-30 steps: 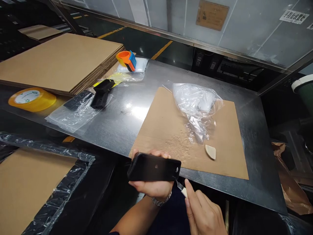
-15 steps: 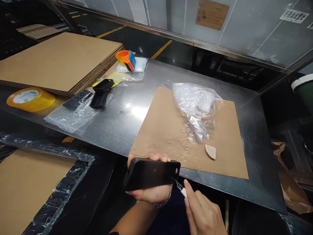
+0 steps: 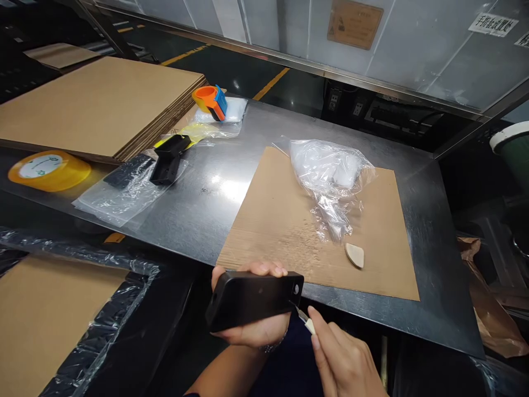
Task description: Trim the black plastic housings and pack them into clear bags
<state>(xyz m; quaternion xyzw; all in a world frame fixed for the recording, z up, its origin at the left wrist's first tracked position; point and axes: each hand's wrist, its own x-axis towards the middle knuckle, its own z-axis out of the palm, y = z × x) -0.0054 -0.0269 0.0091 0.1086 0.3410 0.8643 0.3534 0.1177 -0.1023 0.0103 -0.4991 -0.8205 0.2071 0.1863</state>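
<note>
My left hand (image 3: 264, 329) is wrapped round a black rectangular plastic housing (image 3: 254, 300) with a round hole near its right end. The housing is held level in front of the table's near edge. Between thumb and fingers of my right hand (image 3: 347, 353) is a craft knife (image 3: 308, 323) with a pale handle. Its blade tip points at the housing's lower right corner, below the hole; whether it touches I cannot tell. Beyond the hands a sheet of cardboard (image 3: 264, 220) lies on the table, bearing a small beige wedge-shaped pad (image 3: 355, 256) and a clear plastic bag (image 3: 330, 171) with white contents.
On the metal table (image 3: 194, 215) at left lie black box-shaped parts (image 3: 168, 160) on clear bags, and a roll of yellow tape (image 3: 47, 171). Behind them are a stack of cardboard sheets (image 3: 103, 105) and an orange-and-blue tape dispenser (image 3: 215, 102). A metal frame stands at the back.
The housing has shifted slightly down and left in my left hand. The knife stays by its lower right corner, with my right hand nearly still.
</note>
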